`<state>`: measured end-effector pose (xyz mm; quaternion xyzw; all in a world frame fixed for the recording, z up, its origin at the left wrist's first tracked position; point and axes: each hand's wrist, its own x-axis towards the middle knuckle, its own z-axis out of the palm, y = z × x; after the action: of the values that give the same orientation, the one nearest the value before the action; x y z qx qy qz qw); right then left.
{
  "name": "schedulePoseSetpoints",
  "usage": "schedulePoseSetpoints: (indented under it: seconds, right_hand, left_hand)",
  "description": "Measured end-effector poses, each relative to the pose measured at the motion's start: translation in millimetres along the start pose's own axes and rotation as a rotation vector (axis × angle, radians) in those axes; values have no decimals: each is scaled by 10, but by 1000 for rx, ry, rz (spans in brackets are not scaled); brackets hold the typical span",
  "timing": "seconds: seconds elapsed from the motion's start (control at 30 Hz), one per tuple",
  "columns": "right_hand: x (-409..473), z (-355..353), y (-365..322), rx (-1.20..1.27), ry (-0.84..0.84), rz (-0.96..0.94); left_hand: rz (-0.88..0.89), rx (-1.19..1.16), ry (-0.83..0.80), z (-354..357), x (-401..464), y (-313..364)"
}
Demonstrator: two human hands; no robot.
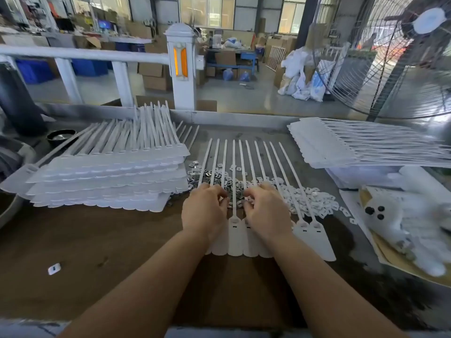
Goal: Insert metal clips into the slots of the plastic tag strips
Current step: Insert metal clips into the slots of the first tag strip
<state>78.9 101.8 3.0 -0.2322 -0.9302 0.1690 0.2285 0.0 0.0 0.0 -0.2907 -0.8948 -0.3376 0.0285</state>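
Both hands hover over the tag strip [235, 230], fingers curled — left hand [205, 209], right hand [264, 211]; contents hidden. Its tails run far, over the metal clips [233, 193] just beyond.

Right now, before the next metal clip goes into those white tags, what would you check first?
1. White plastic tag strip lies flat on the brown worktable, slots facing up: ok.
2. Pile of small silvery metal clips within reach, just beyond the fingers: ok.
3. Left hand and right hand are both over the strip, fingers curled: ok.
4. A clip is actually pinched in either hand: cannot tell, fingertips hide it.
5. Slots on the two rightmost tags visible and unblocked: ok.
6. Stack of translucent white strips at left sits apart from the working strip: ok.
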Motion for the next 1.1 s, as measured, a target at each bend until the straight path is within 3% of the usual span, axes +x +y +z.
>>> schedulePoseSetpoints:
  seconds: [0.4, 1.1]
  right_hand:
    - [100, 123, -55, -132, -40, 83]
    - [-23, 95, 22, 108, 80, 52]
  left_hand:
    - [5, 153, -126, 87, 179, 15]
    - [-39, -76, -105, 48, 113, -7]
